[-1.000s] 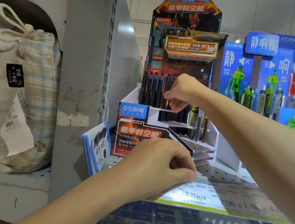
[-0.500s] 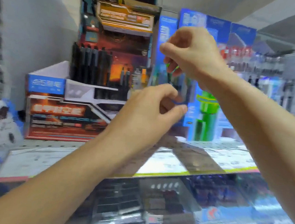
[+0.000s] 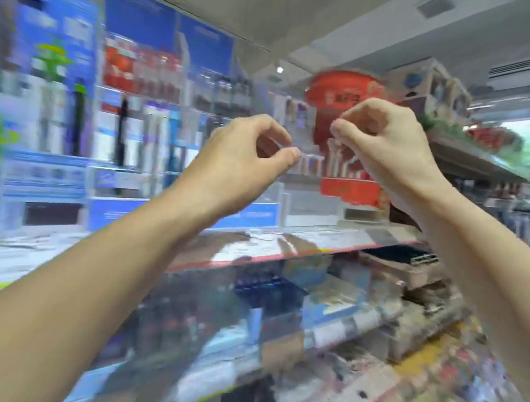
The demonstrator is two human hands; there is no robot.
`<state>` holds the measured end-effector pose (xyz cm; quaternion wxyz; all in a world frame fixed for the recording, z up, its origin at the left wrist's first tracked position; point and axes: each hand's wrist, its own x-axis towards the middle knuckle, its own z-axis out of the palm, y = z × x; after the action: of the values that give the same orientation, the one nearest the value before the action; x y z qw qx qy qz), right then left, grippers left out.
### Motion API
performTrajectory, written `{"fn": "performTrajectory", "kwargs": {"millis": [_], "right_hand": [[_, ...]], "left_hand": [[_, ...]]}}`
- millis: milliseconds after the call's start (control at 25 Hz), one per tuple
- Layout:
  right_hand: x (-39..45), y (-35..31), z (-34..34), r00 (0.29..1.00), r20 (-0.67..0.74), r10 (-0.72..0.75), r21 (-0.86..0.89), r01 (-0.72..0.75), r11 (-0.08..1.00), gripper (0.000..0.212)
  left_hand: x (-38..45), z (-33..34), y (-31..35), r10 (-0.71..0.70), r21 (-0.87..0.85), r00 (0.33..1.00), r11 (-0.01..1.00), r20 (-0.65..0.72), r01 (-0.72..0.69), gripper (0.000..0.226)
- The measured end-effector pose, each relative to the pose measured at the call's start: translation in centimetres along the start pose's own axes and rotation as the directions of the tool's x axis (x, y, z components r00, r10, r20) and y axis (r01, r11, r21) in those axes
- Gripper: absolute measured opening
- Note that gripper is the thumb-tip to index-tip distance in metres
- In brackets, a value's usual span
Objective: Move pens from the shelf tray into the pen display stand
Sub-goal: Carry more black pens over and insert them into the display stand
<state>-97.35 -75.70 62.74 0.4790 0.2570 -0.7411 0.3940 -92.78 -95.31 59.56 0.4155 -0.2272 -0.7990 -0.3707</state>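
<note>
Two hands are raised in front of the shelf, side by side and apart; the left hand has its fingers curled with thumb and forefinger nearly meeting, a narrow pinch, and whether anything is caught in it cannot be told through the blur; the right hand is likewise curled, thumb and forefinger tips drawn close together, and no pen shows plainly in it either; both forearms reach up from the lower corners. Behind the hands the shelf runs across the view with a strip of price labels along its front edge; on it stand blue displays at the left, holding upright pens of which at least two dark ones can be made out, the rest smeared; one red stand sits behind the right hand, with what may be pale pens ranged in front of it. Below the shelf lie lower tiers of mixed stock, too blurred to count.
</note>
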Motion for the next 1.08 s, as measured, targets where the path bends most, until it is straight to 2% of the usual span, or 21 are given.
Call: {"fn": "performTrajectory", "kwargs": {"millis": [200,520,720,840,960,1080], "right_hand": [[1.3,12.9,-7.3,0.987,0.069,0.142,-0.119,-0.133,0.984,0.011],[3.3,32.6,-9.9,0.935,0.136,0.327,-0.243,-0.288,0.926,0.011],[6.7,45.9,-10.3,0.845,0.212,0.491,-0.289,-0.425,0.857,0.010],[8.6,53.4,-9.8,0.763,0.338,0.550,-0.306,-0.464,0.831,0.011],[10.0,60.1,-8.6,0.667,0.508,0.544,-0.270,-0.477,0.837,0.027],[11.6,65.5,-6.0,0.650,0.631,0.423,-0.278,-0.320,0.906,0.018]], "left_hand": [[5.0,14.3,2.2,-0.003,-0.029,0.996,1.000,0.085,0.005,0.016],[12.8,33.3,2.0,0.046,0.066,0.958,0.996,0.283,-0.067,0.025],[18.8,44.5,1.6,0.014,0.205,0.924,0.974,0.382,-0.100,0.034],[20.9,49.9,1.7,-0.025,0.314,0.909,0.942,0.416,-0.118,0.042],[22.5,54.1,1.9,-0.082,0.402,0.891,0.908,0.446,-0.117,0.041],[23.7,58.0,1.4,-0.181,0.493,0.889,0.868,0.421,-0.057,0.040]]}}
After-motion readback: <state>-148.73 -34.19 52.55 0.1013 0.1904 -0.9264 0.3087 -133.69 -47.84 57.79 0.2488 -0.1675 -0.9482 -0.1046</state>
